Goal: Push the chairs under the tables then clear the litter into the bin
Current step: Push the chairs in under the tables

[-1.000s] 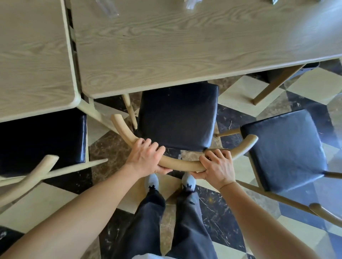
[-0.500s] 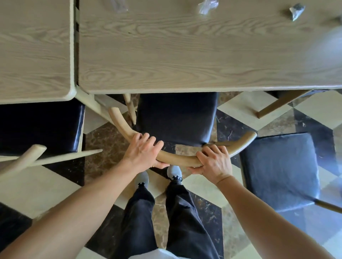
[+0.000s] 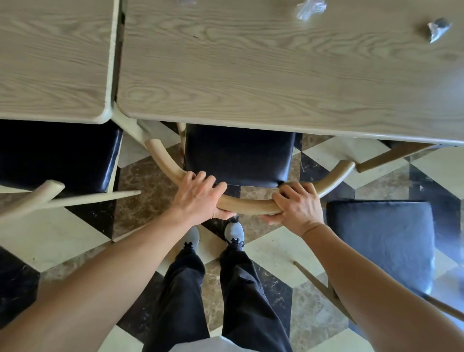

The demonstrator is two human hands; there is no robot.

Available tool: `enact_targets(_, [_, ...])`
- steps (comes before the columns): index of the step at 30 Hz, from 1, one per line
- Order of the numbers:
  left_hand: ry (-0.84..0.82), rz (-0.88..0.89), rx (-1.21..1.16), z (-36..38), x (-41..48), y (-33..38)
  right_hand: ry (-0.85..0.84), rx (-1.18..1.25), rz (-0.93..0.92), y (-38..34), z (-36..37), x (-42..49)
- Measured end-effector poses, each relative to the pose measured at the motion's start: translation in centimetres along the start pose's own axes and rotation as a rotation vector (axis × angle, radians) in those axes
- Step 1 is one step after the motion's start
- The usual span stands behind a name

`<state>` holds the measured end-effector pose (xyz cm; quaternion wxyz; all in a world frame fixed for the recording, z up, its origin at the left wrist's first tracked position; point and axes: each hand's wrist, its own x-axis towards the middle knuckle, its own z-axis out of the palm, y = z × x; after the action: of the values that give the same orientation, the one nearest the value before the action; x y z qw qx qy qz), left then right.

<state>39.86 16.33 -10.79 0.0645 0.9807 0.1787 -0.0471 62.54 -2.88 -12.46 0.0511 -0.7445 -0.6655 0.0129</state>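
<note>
A chair with a black seat (image 3: 238, 153) and a curved wooden backrest (image 3: 248, 204) stands in front of me, its seat partly under the light wooden table (image 3: 263, 75). My left hand (image 3: 198, 198) and my right hand (image 3: 298, 207) both grip the backrest rail. On the table's far side lie a crumpled clear wrapper (image 3: 310, 8) and a small grey scrap of litter (image 3: 437, 29). A third clear piece (image 3: 185, 2) shows at the top edge.
A second table (image 3: 52, 57) adjoins on the left, with a black-seated chair (image 3: 57, 155) partly under it. Another dark-seated chair (image 3: 381, 238) stands out on the right, away from the table. My feet (image 3: 213, 236) rest on a chequered marble floor.
The chair has slid forward, so more of its seat is under the table. Both hands moved with the backrest, and I stepped closer; more litter on the table came into view.
</note>
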Motion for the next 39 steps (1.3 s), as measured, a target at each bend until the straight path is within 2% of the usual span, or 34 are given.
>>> enact_targets(17, [0.167,0.045,-0.021,1.0,0.8,0.2,0.048,-0.011,-0.047,1.6,-0.6,1.1])
enact_targets(25, [0.179,0.062,-0.023,1.2,0.8,-0.2,0.008,-0.005,0.049,0.8,-0.6,0.7])
enact_targets(33, [0.153,0.132,-0.033,0.9,0.4,-1.2,-0.06,0.035,0.071,-0.4,-1.1,0.6])
enact_targets(39, [0.113,0.124,-0.041,0.8,0.0,-1.6,-0.015,0.051,0.065,-1.2,-1.0,0.6])
